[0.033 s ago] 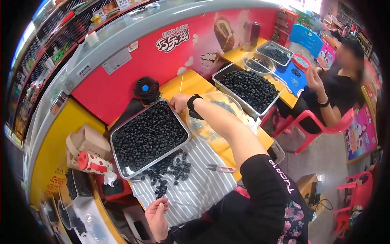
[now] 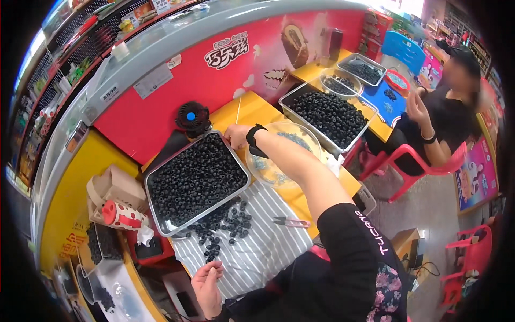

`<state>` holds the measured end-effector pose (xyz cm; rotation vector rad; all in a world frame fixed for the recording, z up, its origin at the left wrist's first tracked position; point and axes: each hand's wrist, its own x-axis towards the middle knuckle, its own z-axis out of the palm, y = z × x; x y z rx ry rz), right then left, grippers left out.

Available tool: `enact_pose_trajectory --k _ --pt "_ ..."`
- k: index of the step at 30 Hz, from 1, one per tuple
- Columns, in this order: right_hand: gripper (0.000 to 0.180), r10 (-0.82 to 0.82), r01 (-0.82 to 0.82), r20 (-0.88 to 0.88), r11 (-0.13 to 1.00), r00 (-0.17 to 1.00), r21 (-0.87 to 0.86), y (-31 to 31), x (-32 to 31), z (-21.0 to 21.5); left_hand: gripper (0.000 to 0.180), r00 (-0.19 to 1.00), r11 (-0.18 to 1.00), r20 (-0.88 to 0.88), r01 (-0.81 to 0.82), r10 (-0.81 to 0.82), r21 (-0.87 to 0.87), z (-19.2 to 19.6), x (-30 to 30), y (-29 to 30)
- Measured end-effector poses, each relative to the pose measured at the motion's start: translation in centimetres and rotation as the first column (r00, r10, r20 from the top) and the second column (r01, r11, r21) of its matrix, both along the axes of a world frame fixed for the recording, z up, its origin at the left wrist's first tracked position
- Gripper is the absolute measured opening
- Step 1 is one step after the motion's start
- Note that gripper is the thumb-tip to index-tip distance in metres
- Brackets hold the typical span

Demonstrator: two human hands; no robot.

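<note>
Small black ring-like pieces fill a metal tray (image 2: 199, 221), and a loose pile of the same pieces (image 2: 228, 221) lies on a striped cloth (image 2: 257, 263) before it. My right hand (image 2: 236, 136) reaches across to the tray's far right corner, fingers curled downward; what they grip is hidden. A thin pale strip (image 2: 238, 111) lies just beyond it. Under my right forearm stands a clear round bowl (image 2: 273, 174) holding small bluish bits. My left hand (image 2: 208, 287) hovers at the cloth's near edge, thumb and fingers pinched together on something too small to make out.
Red-handled thread snips (image 2: 291, 221) lie on the cloth. Behind the tray stands a small black fan (image 2: 193, 118). A second tray of black pieces (image 2: 327, 118) is farther right, near a seated person (image 2: 450, 107). To the left are a spotted cup (image 2: 124, 214) and a paper bag (image 2: 120, 185).
</note>
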<state>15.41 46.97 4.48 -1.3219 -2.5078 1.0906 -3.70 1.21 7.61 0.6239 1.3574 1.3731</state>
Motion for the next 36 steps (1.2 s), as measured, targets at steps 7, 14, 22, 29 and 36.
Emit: enact_pose_trajectory --k 7,14,22,29,36 --pt "0.018 -0.061 0.060 -0.022 0.998 0.998 -0.011 -1.7 0.2 0.8 0.020 1.000 1.000 0.013 0.000 0.000 -0.005 -0.4 0.3 0.1" --pt "0.018 0.018 -0.038 0.129 0.987 0.991 0.158 -1.4 0.0 0.5 0.021 0.999 0.999 -0.042 0.009 -0.007 0.036 -0.6 0.2 -0.1" --pt "0.025 0.042 -0.055 0.151 0.995 0.988 0.087 -2.4 0.5 1.5 0.020 0.999 0.999 -0.031 -0.010 0.011 0.048 -1.2 -0.7 -0.8" --pt "0.030 0.009 -0.009 -0.002 0.999 1.000 -0.045 -2.5 1.4 0.3 0.019 0.999 0.999 -0.025 -0.023 0.023 0.022 -1.0 -0.6 -0.6" --pt "0.022 -0.026 0.011 0.046 0.952 0.999 0.307 -4.7 0.8 -0.2 0.020 1.000 0.999 -0.023 -0.002 0.003 0.042 -0.5 0.0 -0.2"
